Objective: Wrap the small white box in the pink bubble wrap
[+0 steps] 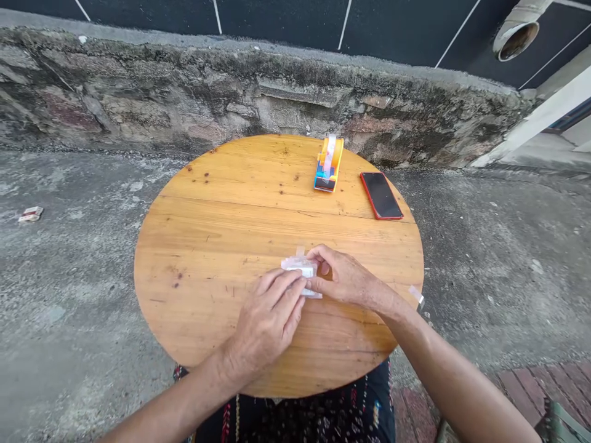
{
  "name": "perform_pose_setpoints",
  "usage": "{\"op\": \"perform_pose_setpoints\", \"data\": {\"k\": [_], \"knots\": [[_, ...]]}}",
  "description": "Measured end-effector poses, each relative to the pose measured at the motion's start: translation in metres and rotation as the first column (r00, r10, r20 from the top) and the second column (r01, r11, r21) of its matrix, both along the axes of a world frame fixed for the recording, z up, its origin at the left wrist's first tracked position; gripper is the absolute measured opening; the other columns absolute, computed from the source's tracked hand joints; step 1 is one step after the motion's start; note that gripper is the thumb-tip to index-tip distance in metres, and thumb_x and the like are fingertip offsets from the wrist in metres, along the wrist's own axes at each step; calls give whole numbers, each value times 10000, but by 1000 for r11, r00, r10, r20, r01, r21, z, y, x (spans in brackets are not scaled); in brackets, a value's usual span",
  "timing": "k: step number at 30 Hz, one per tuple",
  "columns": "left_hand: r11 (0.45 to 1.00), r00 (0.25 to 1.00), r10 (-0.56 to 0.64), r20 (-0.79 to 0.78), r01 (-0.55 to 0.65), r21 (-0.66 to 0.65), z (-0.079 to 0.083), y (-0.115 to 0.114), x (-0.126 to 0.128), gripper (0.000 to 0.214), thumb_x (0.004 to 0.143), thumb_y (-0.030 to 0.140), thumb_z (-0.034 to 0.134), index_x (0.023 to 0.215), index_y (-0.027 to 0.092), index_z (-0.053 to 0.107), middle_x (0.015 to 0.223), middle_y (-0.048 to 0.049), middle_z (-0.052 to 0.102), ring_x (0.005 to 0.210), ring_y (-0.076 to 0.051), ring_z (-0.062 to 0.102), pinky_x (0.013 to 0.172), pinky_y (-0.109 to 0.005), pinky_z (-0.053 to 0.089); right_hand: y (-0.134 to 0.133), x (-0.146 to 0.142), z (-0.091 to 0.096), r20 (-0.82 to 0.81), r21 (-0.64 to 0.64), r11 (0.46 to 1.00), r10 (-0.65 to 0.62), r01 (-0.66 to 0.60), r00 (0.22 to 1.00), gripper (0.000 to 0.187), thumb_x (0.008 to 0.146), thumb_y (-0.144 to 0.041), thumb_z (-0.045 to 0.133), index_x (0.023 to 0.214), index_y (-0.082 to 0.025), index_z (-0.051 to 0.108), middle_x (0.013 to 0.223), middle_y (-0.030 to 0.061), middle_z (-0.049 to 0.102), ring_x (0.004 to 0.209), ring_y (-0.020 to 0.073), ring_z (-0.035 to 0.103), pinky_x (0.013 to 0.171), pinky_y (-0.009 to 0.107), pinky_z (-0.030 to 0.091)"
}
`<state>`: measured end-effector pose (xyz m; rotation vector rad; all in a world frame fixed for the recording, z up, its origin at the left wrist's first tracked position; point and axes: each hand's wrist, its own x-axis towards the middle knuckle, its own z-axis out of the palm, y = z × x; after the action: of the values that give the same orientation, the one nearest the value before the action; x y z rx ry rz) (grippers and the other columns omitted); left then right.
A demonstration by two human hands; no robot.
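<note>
A small white item in clear plastic wrapping [301, 268] lies on the round wooden table [207, 258], near its middle. A short strip of clear tape [300, 251] sticks out past its far edge. My left hand [272, 311] rests over the near left part of the wrapped item, fingers close together and pressing on it. From the right, my right hand [339, 274] grips the item's right edge, thumb towards me and curled fingers at the far corner. Both hands cover parts of the item, so what is inside the wrapping cannot be made out.
Towards the back of the table stands a yellow and blue tape dispenser [329, 163] with a tape roll. A phone in a red case [381, 195] lies to its right. Another tape piece [416, 295] hangs at the right table edge. A stone wall [207, 98] runs behind.
</note>
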<state>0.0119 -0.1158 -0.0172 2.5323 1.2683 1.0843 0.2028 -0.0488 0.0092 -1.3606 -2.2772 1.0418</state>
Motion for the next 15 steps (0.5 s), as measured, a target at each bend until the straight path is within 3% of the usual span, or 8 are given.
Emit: {"op": "perform_pose_setpoints", "data": {"k": [8,12,15], "knots": [[1000,1000,1,7,-1,17,-4,5,2,275,872,69,543,1139,117,589,1129,-113,633,1066,-243,527,933,-406,522,9,11,6,-104,-24,999,18,-21,994,209,825,-323,607,984,-190,626,938,38,684,835,167,609,748,307,467],[1000,1000,-3,14,3,8,-4,5,2,260,871,64,549,1122,114,593,1117,-109,632,1058,-234,518,927,-400,526,29,13,3,-91,-89,982,-177,169,980,152,839,-272,539,801,-171,645,753,10,677,599,118,599,593,254,446],[999,1000,-4,22,3,35,-6,6,2,253,874,63,550,1121,101,589,1116,-115,626,1059,-235,507,919,-398,528,41,4,0,-74,-213,944,-274,253,959,106,812,-216,524,789,-165,615,739,-4,675,419,70,547,486,226,411]]}}
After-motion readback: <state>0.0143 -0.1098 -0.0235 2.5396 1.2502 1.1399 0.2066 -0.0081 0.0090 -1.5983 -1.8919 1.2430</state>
